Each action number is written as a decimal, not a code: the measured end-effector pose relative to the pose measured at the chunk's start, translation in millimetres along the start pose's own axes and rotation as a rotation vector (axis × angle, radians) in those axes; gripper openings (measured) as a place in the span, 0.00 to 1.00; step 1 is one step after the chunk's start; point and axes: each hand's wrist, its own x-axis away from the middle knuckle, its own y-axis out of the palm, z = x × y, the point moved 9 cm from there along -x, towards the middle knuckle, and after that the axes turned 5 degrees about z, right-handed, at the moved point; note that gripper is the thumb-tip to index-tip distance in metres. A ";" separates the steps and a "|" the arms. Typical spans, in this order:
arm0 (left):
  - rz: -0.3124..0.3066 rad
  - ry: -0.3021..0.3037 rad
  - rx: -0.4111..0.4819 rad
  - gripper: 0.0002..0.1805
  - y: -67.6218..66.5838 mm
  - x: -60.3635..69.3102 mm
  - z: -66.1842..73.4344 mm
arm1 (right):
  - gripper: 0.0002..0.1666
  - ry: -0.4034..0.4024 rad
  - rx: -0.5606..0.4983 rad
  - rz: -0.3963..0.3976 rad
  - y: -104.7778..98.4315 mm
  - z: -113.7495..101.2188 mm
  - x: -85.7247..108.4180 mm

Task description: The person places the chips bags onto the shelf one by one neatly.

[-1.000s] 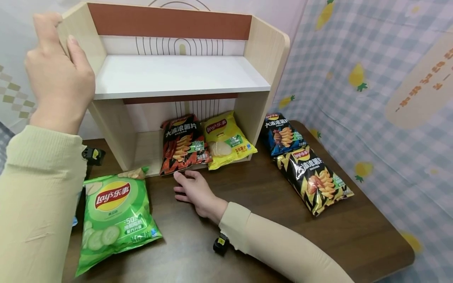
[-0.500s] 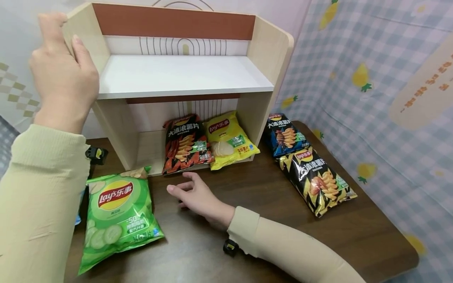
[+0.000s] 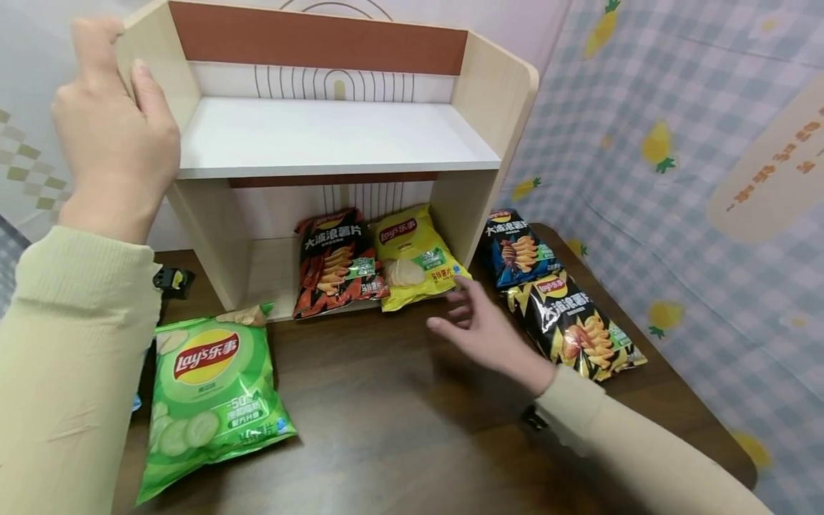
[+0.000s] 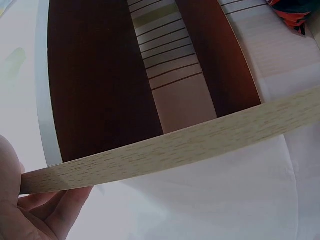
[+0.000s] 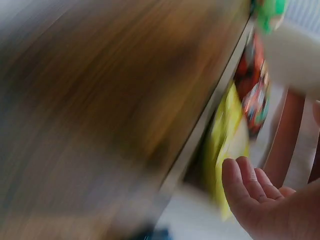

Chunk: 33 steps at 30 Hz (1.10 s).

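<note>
My left hand [image 3: 117, 136] grips the upper left side panel [image 4: 165, 150] of a small two-tier shelf, thumb on one face and fingers on the other in the left wrist view. My right hand [image 3: 486, 332] holds nothing, its fingers loosely bent just in front of a yellow bag of potato chips [image 3: 412, 261]; whether they touch cannot be told. That bag leans in the shelf's lower tier beside a red-and-black chip bag [image 3: 337, 265]. The right wrist view is blurred, with the fingers [image 5: 240, 182] in front of the yellow bag.
A green chip bag [image 3: 215, 400] lies on the brown table [image 3: 360, 429] at the left, partly over something blue. Right of the shelf lie a blue chip bag [image 3: 518, 250] and a black-and-gold chip bag [image 3: 576, 329]. A checked curtain [image 3: 676, 214] borders the table.
My right hand has moved from in front of the red-and-black bag to the right, near the yellow bag. My left hand has stayed on the side panel.
</note>
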 end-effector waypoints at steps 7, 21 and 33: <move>0.002 0.008 0.005 0.25 -1.1 0.4 0.7 | 0.55 0.081 0.214 0.124 -87.3 56.8 4.8; 0.005 0.005 0.005 0.26 1.7 -1.5 -2.7 | 0.57 0.208 0.460 0.144 -155.0 117.8 16.1; -0.003 -0.008 -0.016 0.26 4.1 -2.4 -4.4 | 0.58 0.245 0.569 0.096 -138.1 138.2 18.6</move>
